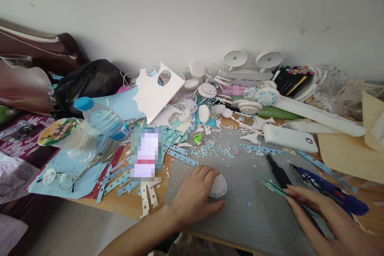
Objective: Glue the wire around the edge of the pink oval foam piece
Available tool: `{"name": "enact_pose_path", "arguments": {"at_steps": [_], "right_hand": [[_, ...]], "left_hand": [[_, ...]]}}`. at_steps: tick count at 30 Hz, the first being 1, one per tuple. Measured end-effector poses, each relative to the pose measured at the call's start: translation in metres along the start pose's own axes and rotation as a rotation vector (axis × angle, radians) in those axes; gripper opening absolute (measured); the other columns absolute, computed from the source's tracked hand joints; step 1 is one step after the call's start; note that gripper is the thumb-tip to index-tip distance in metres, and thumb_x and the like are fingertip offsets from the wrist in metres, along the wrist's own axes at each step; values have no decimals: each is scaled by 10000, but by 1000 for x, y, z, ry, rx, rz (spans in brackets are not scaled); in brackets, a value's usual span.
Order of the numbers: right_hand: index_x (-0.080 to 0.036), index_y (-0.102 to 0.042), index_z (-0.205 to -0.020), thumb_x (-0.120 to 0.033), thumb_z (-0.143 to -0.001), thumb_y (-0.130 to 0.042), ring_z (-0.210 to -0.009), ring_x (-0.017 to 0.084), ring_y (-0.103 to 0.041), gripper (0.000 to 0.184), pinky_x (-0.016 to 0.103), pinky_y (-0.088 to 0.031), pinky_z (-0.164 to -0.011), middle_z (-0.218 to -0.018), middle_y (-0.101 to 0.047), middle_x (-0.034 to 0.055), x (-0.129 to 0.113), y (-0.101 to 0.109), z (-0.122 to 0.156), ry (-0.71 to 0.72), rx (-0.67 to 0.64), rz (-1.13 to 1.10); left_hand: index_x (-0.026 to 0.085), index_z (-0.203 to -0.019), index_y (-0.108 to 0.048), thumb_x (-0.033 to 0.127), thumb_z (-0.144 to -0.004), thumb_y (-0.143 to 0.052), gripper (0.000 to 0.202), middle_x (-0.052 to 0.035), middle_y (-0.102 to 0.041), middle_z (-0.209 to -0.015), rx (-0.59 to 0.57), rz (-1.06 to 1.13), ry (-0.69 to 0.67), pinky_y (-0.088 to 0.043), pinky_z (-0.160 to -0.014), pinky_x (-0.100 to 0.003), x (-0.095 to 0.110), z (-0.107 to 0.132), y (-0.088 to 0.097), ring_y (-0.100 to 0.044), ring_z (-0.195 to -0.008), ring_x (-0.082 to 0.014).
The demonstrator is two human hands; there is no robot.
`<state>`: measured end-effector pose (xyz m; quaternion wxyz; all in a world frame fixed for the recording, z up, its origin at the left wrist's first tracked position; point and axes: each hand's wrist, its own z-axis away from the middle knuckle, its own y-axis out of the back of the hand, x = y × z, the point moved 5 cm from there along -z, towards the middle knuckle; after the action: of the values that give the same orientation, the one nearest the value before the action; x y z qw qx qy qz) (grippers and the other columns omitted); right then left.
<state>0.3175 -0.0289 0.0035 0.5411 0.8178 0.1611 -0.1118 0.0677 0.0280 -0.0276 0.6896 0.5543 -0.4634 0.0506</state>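
Note:
My left hand (199, 192) rests on the grey cutting mat (240, 216), its fingers and thumb curled round a small white disc (219, 186). The disc has a raised edge with pale bits along it. To the right, my right hand (322, 214) pinches a pair of teal tweezers (274, 187), tips pointing left over the mat and away from the disc. Beyond the tweezers lie a black slim tool (279, 171) and a blue glue gun (333, 192). Loose blue and white paper bits (211, 150) are scattered in front of my left hand.
A phone with a blurred screen (147, 154) and a water bottle (103, 120) stand left. Glasses (60, 179) lie on blue paper. Behind are a cut white board (157, 94), stacked white discs (207, 90) and markers (292, 80). A white power bank (289, 138) lies right.

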Motion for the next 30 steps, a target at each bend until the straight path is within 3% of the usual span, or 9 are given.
{"name": "enact_pose_path", "arguments": {"at_steps": [5, 10, 15, 20, 23, 27, 30], "right_hand": [[-260, -598, -1009, -485, -977, -407, -788, 190, -687, 298, 310, -532, -713, -884, -701, 27, -27, -12, -15, 200, -40, -58], [-255, -599, -1082, -217, -986, -396, -896, 175, -665, 228, 292, -531, -817, -945, -690, 23, -68, -30, -22, 394, -237, -183], [-233, -592, -1040, -151, -985, -399, -872, 170, -646, 217, 288, -534, -781, -928, -672, 32, -96, -44, -20, 411, -328, -276], [-226, -611, -1015, -171, -961, -465, -887, 165, -665, 165, 277, -548, -775, -954, -678, 33, -87, -62, -20, 274, -277, -306], [-240, -651, -982, -200, -930, -539, -889, 154, -684, 130, 244, -549, -792, -973, -696, 21, -74, -51, -19, 204, -144, -360], [-261, -670, -943, -170, -864, -643, -886, 132, -691, 124, 199, -543, -829, -941, -725, -6, -66, -19, -17, 78, 20, -557], [-266, -671, -961, -106, -838, -651, -896, 135, -688, 202, 209, -575, -794, -964, -723, -3, -75, -5, -16, 60, 55, -764]], "left_hand": [[208, -1225, -473, 316, -741, -770, 577, -105, -595, -1221, -36, 0, 23, -494, -943, -473, -5, 8, 10, -552, -1119, -309], [225, -1280, -405, 266, -792, -730, 587, -108, -565, -1257, -31, 56, 42, -485, -966, -461, -13, 18, 14, -544, -1152, -290], [267, -1348, -323, 237, -754, -764, 740, -109, -490, -1352, 7, 123, 45, -448, -1044, -462, -21, 25, 12, -488, -1260, -284], [273, -1381, -309, 316, -710, -803, 834, -143, -424, -1428, 23, 120, 6, -392, -1089, -536, -24, 30, 18, -423, -1331, -334], [272, -1359, -366, 382, -727, -790, 769, -148, -385, -1467, 85, 137, -35, -365, -1096, -547, -17, 32, 31, -381, -1358, -345], [278, -1225, -521, 278, -850, -681, 408, -82, -551, -1287, 268, 266, -59, -386, -1063, -448, -1, 33, 53, -472, -1260, -258], [271, -1107, -613, 227, -876, -645, 237, -45, -616, -1152, 298, 406, -71, -404, -1019, -391, 16, 29, 63, -523, -1170, -219]]}}
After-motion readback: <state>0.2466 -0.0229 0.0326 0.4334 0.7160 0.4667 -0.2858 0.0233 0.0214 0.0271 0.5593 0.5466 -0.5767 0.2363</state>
